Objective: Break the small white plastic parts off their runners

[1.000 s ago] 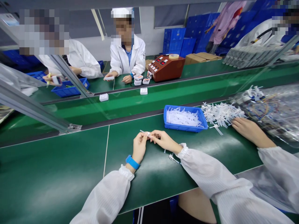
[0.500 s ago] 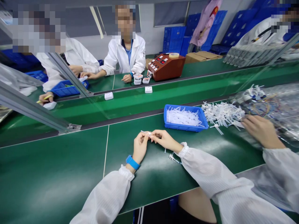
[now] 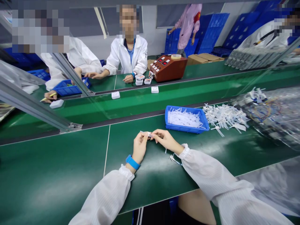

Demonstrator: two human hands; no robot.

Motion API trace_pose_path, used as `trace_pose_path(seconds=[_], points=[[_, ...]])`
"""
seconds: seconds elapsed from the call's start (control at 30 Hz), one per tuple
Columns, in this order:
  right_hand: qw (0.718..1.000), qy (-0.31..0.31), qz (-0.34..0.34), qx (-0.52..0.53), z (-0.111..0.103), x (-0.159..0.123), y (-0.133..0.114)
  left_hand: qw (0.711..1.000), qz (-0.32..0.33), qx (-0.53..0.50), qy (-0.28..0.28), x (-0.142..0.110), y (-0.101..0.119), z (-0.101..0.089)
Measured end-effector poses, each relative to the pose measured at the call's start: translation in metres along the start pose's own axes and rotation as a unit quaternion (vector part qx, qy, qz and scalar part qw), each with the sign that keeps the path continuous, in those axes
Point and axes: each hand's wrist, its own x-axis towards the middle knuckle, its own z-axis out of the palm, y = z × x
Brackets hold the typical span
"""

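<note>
Above the green bench, my left hand [image 3: 140,145] and my right hand [image 3: 164,139] meet fingertip to fingertip. Both are closed in a pinch on one small white plastic piece [image 3: 149,134], mostly covered by the fingers. A thin strip of it sticks out past my left fingers. Beneath my right wrist lies a small white clip-like part [image 3: 172,158] with a thin tail. Beyond my right hand, a blue tray [image 3: 185,129] holds many translucent white strips [image 3: 185,118]. A loose heap of white strip parts [image 3: 224,117] lies to the tray's right.
Clear plastic bags with wires [image 3: 276,112] cover the bench at right. Behind the bench runs a green conveyor belt [image 3: 131,107] carrying white boxes [image 3: 155,89]. A metal post [image 3: 35,103] slants at left. Co-workers sit across, near a red-brown instrument [image 3: 169,68].
Another person's hand at the right heap has withdrawn from view. The white boxes on the belt have shifted right. My hands stay pinched together almost in place.
</note>
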Motion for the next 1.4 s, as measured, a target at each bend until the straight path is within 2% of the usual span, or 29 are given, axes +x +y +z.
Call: trace_pose_path(seconds=[0.23,0.47,0.9,1.17,1.4], points=[[1.0,0.003,0.006,-0.004,0.0012,-0.0001,0.0022,1.0,0.006,0.02,-0.006,-0.0013,0.0039,0.0017],[1.0,0.008,-0.003,-0.015,0.0005,0.0,0.0056,0.999,0.002,0.002,-0.036,-0.0001,0.004,0.0021],[0.997,0.034,-0.021,-0.062,0.0048,-0.0012,0.0062,0.999,0.008,0.0,-0.04,-0.0005,0.0046,0.0036],[0.994,0.055,-0.048,-0.083,0.0066,-0.002,0.0039,0.999,-0.013,-0.045,-0.011,0.0007,-0.0012,0.0025],[0.998,0.057,-0.017,-0.021,0.0062,-0.0007,0.0045,1.0,-0.009,-0.018,0.004,0.001,-0.0021,0.0011]])
